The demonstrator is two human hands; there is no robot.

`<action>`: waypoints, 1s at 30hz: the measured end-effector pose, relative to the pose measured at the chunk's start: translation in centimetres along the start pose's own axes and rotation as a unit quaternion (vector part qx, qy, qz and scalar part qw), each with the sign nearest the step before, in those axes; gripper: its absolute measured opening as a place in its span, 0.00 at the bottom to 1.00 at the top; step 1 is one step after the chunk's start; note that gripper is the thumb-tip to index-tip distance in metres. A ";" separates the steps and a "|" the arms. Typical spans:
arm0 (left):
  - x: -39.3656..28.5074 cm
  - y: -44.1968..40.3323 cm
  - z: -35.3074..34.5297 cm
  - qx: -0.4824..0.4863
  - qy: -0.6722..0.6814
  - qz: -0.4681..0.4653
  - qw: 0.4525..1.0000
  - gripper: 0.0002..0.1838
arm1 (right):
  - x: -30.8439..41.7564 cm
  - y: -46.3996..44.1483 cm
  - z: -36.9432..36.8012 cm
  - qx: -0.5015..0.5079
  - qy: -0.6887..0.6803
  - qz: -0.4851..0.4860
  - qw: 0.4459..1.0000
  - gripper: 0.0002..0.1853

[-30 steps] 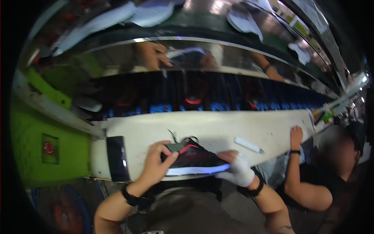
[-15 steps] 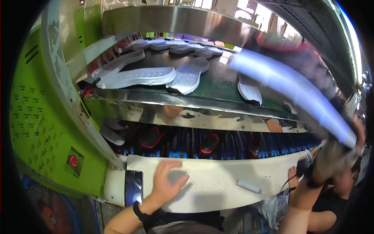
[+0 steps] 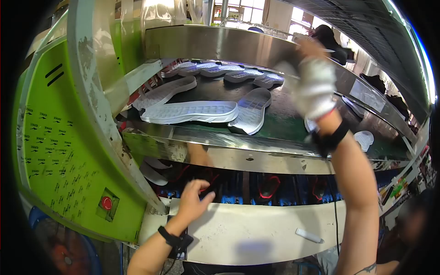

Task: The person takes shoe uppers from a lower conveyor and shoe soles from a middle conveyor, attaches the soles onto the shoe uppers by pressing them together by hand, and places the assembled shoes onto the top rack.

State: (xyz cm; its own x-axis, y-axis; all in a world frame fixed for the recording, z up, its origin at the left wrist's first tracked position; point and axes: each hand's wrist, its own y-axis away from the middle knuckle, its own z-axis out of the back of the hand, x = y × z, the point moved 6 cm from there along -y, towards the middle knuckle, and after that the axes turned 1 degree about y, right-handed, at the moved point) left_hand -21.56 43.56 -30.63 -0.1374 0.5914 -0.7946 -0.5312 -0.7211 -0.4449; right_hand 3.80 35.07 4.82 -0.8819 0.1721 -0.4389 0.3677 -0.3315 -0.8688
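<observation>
1. Head view, left hand point(image 3: 195, 201): bare, fingers partly curled and apart, grasping nothing visible; it is over the far edge of the white table point(image 3: 270, 224), near the shoes on the blue rollers point(image 3: 231, 200).
2. Head view, right hand point(image 3: 314, 82): gloved, raised over the green belt point(image 3: 288, 114) near the metal rail; blur hides whether it grasps anything.
3. Head view, soles: a white sole point(image 3: 190, 112) lies along the belt's near edge, and a grey-white sole point(image 3: 252, 110) slants beside its right end. More lie behind.
4. Head view, shoes: a red-edged shoe point(image 3: 269, 186) sits on the rollers, between belt and table; another point(image 3: 319, 188) is to its right.
5. Head view, table: a white tube point(image 3: 309, 236) lies on the right part.
6. Head view, left: a red button point(image 3: 106, 203) is on the green panel point(image 3: 59, 137).
</observation>
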 end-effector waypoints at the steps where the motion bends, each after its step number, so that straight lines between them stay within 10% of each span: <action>1: 2.0 -1.8 0.0 -0.004 -0.068 0.002 0.998 0.21 | 4.7 0.3 -0.3 0.087 -0.177 -0.015 0.980 0.32; 2: 3.8 -4.3 -0.2 0.049 -0.125 0.072 0.988 0.29 | 7.9 1.6 -2.0 0.115 -0.352 0.016 0.929 0.36; 3: 3.4 -6.0 0.1 -0.173 -0.174 -0.129 0.961 0.34 | 10.8 2.6 -2.8 0.140 -0.270 0.014 0.952 0.41; 5: 7.2 -11.6 -1.2 0.043 -0.295 0.023 0.954 0.25 | 12.8 3.7 -6.9 0.337 -0.257 -0.111 0.899 0.40; 9: 21.7 -11.9 -0.2 -0.076 -0.419 -0.220 0.878 0.33 | 13.1 5.9 -10.3 0.314 -0.246 -0.147 0.905 0.34; 12: 22.3 -10.2 1.1 0.142 -0.293 0.091 0.941 0.41 | 13.4 5.5 -9.2 0.240 -0.216 -0.106 0.940 0.23; 17: 20.0 -8.7 0.6 -0.045 -0.438 -0.027 0.897 0.44 | 13.2 5.1 -6.8 -0.086 -0.307 -0.012 0.948 0.18; 19: 16.8 -8.4 0.4 -0.067 -0.481 -0.022 0.874 0.41 | 13.4 5.1 -7.5 0.035 -0.283 -0.069 0.956 0.16; 21: 14.3 -9.2 1.5 0.049 -0.481 0.219 0.848 0.37 | 12.5 6.0 -7.5 0.052 -0.263 0.075 0.961 0.21; 23: 10.2 -7.3 2.7 -0.078 -0.457 0.100 0.881 0.28 | 13.5 5.7 -6.2 0.046 -0.242 0.035 0.969 0.19; 25: 3.1 -6.0 3.1 -0.002 -0.401 0.131 0.907 0.29 | 13.8 4.9 -5.8 0.035 -0.212 -0.007 0.976 0.19; 30: -9.6 1.3 -1.9 0.208 -0.193 -0.220 0.933 0.37 | 12.8 5.1 -4.1 -0.148 -0.244 -0.020 0.958 0.15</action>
State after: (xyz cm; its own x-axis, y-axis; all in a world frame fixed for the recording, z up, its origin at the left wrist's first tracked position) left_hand -19.36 36.30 -24.37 -0.0781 0.9414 -0.3283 -0.8747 -0.2227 -0.4305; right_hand -4.47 39.39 -6.14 -0.9035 -0.2982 -0.3079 0.3350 -0.0433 -0.9412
